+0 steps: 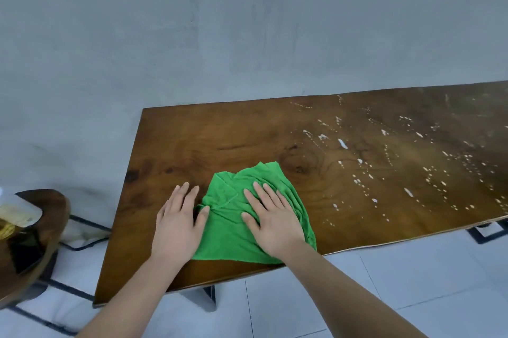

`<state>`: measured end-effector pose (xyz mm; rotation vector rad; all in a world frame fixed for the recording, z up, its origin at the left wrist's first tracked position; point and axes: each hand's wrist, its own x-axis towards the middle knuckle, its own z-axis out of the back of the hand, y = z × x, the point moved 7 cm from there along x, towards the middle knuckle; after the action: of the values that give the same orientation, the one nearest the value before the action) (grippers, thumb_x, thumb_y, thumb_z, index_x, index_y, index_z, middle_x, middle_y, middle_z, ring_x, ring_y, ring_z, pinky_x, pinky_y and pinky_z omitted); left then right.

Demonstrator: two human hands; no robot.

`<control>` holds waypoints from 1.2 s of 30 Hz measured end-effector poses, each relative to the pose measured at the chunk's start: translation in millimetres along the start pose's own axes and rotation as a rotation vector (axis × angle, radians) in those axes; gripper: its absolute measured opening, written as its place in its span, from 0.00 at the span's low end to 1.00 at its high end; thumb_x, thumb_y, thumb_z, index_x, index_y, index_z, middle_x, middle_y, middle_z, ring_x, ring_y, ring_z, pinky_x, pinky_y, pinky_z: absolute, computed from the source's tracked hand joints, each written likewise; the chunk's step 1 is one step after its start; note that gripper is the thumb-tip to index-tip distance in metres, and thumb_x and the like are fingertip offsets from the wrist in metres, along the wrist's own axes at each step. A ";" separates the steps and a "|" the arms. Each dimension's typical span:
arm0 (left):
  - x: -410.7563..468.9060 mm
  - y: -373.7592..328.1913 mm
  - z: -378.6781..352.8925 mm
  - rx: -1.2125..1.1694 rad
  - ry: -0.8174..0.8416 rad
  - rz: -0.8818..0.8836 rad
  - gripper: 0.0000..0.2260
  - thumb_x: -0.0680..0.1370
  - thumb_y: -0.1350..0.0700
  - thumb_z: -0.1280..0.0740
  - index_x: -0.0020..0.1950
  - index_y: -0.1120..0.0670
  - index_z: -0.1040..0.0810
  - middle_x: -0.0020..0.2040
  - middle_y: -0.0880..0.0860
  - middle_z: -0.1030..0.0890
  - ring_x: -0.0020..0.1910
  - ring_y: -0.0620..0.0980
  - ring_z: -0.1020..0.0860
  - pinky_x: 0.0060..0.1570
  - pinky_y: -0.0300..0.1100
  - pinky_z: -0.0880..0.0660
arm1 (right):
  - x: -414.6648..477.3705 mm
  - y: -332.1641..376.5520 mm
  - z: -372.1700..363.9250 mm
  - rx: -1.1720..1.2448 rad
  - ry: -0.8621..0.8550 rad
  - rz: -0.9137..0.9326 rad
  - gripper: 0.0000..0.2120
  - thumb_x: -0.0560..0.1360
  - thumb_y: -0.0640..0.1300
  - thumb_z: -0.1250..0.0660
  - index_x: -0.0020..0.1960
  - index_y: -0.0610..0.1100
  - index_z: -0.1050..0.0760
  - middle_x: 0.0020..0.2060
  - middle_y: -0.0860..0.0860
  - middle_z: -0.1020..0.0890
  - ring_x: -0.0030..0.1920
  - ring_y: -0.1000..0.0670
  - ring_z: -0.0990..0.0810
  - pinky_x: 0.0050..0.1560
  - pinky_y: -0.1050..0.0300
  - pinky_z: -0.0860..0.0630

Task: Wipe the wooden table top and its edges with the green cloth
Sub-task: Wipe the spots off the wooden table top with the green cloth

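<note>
Grey plastered wall (247, 21) behind a brown rectangular wooden table top (220, 139), with white spatter (412, 172) unwiped at right. Near the front edge, a crumpled green microfibre cloth (228, 230) is pressed flat by the straight-fingered right hand (272, 222). Its left margin is pinned by the flat left hand (178, 225), presumably against bunching.

The counter (247, 139) is cut off at the right edge. Part of the cloth (228, 227) is hidden under the right hand (272, 218). The stool (46, 205) is cropped at left; the things (16, 216) on it are blurred.
</note>
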<state>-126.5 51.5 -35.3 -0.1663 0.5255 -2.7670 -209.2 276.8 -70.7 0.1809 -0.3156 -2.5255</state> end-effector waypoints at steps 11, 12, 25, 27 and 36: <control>-1.4 -157.3 -69.1 -0.001 0.022 -0.044 0.30 0.87 0.36 0.45 0.87 0.47 0.36 0.89 0.49 0.40 0.89 0.51 0.46 0.84 0.58 0.40 | -47.7 -192.5 47.1 0.002 -0.032 -0.071 0.33 0.88 0.70 0.61 0.90 0.61 0.57 0.90 0.57 0.58 0.89 0.53 0.63 0.89 0.49 0.61; -1.0 -172.7 -76.5 0.000 0.020 -0.041 0.30 0.87 0.36 0.45 0.87 0.47 0.36 0.89 0.49 0.39 0.89 0.51 0.46 0.84 0.58 0.40 | -51.1 -209.9 51.8 0.002 -0.032 -0.069 0.33 0.88 0.70 0.61 0.90 0.61 0.57 0.90 0.57 0.58 0.89 0.53 0.63 0.89 0.49 0.61; 14.5 -294.9 -141.1 0.084 0.019 0.042 0.34 0.85 0.32 0.50 0.88 0.46 0.37 0.89 0.49 0.39 0.89 0.52 0.45 0.84 0.57 0.44 | -85.6 -417.6 109.9 -0.016 -0.046 -0.134 0.35 0.87 0.72 0.62 0.90 0.61 0.59 0.90 0.57 0.59 0.89 0.53 0.63 0.89 0.48 0.60; 16.5 -297.0 -144.6 0.101 0.013 0.054 0.34 0.85 0.31 0.50 0.88 0.46 0.37 0.89 0.50 0.40 0.89 0.53 0.45 0.84 0.58 0.45 | -89.9 -442.6 116.9 -0.019 -0.054 -0.163 0.35 0.87 0.73 0.63 0.90 0.61 0.59 0.90 0.58 0.59 0.89 0.53 0.63 0.89 0.48 0.59; 16.8 -288.5 -151.9 0.113 0.001 0.082 0.39 0.83 0.25 0.59 0.89 0.43 0.40 0.90 0.47 0.42 0.89 0.53 0.44 0.85 0.57 0.47 | -83.6 -503.4 137.4 -0.034 -0.103 -0.336 0.36 0.86 0.72 0.63 0.91 0.59 0.55 0.90 0.55 0.55 0.90 0.50 0.58 0.89 0.42 0.54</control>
<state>-251.3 351.5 -66.8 -0.1143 0.3664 -2.7081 -436.8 753.7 -66.1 0.0963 -0.3039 -2.8776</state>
